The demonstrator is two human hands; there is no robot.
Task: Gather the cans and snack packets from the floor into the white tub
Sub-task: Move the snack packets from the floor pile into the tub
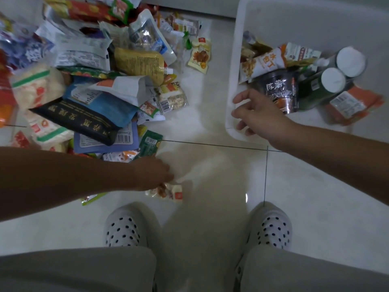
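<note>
Head view: a pile of snack packets point(84, 81) is seen heaped on the floor point(210, 127) at the left, with a black packet point(77, 119) on its near side. The left hand point(153, 173) is lowered onto a small packet point(168, 192) lying apart from the pile, just ahead of the left shoe point(124, 226). The packet is touched by the fingers, but a grasp cannot be made out. The right hand point(259, 114) is held over the near left corner of the tub point(236, 60), fingers spread and slack, nothing held. Inside the tub, packets point(263, 62) and a black cup point(280, 91) are gathered along the left wall, and two green cans point(334, 80) are laid beside them.
</note>
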